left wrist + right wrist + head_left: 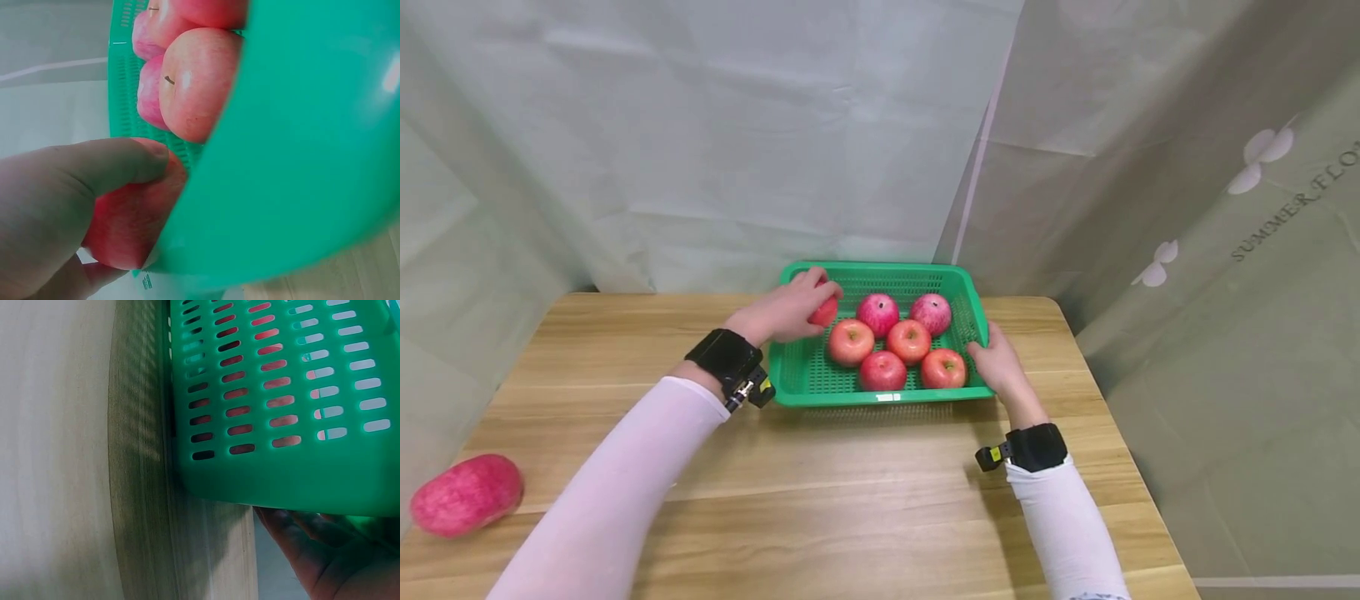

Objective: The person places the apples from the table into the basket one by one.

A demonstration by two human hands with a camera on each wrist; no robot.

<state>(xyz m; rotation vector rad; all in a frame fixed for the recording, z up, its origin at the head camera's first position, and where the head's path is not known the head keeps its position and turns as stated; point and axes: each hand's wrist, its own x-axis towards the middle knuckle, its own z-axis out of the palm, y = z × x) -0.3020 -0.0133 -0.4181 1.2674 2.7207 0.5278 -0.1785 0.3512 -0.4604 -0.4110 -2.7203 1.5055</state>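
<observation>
A green plastic basket with slotted walls stands at the far side of the wooden table, several red apples lying in it. At its left end, my left hand grips another apple, thumb across its top and fingers around its far side. The left wrist view has this apple just inside the basket wall, whose near part covers some of it. On the right, my right hand holds the basket's short side, thumb over the rim. The right wrist view puts those fingers against the outside of the basket.
A pink-red, oblong potato-like thing lies at the table's left edge. Grey-green sheeting hangs behind the table, and printed sheeting hangs along the right side. The wooden tabletop stretches in front of the basket.
</observation>
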